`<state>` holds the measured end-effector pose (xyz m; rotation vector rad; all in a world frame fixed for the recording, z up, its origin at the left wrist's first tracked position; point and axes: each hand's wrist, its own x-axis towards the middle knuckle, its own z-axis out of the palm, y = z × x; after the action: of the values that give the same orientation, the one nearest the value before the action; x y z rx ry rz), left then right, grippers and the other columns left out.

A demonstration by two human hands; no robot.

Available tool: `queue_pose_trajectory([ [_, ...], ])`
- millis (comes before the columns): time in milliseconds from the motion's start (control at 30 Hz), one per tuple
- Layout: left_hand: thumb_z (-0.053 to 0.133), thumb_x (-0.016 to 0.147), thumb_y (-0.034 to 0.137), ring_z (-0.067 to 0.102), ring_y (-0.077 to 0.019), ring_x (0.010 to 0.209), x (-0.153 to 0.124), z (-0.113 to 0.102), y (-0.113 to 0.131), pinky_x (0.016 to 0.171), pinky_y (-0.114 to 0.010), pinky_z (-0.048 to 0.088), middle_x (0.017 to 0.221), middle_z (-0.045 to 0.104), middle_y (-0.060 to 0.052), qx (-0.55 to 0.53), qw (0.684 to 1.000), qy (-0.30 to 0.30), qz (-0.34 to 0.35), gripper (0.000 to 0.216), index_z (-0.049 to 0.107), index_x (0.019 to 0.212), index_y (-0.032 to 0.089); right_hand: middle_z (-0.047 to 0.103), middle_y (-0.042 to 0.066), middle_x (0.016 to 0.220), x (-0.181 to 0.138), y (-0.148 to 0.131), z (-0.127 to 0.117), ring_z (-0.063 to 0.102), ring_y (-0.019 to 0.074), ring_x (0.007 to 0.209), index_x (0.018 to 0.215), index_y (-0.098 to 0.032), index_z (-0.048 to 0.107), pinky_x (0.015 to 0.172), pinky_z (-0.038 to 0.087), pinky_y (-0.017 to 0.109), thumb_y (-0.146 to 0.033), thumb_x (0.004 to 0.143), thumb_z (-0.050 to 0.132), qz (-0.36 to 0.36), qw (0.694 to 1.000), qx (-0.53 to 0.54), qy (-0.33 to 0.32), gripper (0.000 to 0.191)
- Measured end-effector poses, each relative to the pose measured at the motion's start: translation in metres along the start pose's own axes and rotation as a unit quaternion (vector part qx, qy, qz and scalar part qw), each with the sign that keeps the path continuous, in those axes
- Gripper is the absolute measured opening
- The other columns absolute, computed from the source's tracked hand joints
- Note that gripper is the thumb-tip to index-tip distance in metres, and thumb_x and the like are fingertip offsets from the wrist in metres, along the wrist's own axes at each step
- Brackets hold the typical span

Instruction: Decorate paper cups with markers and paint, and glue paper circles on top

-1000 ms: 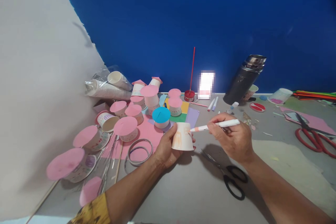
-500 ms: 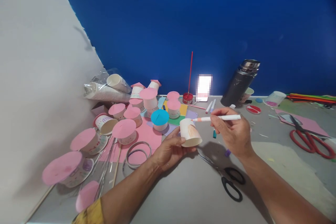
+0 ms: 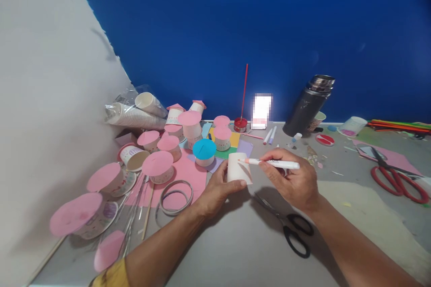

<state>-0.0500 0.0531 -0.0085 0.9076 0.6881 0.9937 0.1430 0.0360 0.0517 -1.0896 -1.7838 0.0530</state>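
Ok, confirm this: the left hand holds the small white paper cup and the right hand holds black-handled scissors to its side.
Not right. The left hand does hold the small white paper cup, but the head view shows the right hand holding an orange-tipped white marker pen to its side. The black-handled scissors lie on the grey table beneath that hand.

Pixelated block at 12 o'clock of paper cup is unreadable. Cup's lower side is hidden behind left hand; print on marker in right hand is too small. Coloured sticks at 3 o'clock run off the edge.
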Motion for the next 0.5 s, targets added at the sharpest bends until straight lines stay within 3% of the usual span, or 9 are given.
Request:
queue_pose_trajectory([
  [500,0.089,0.070,0.028,0.063,-0.0229,0.096,-0.0008,-0.0017,-0.0007,0.077,-0.030,0.051,0.116,0.070,-0.012,0.047,0.999,0.013,0.003,0.061,0.067,0.127,0.019,0.071,0.000,0.067,0.0005,0.0025,0.0020,0.054,0.0115,0.047,0.082,-0.022,0.071,0.050,0.043,0.025,-0.027,0.093,0.064,-0.016,1.000,-0.013,-0.006,0.014],
])
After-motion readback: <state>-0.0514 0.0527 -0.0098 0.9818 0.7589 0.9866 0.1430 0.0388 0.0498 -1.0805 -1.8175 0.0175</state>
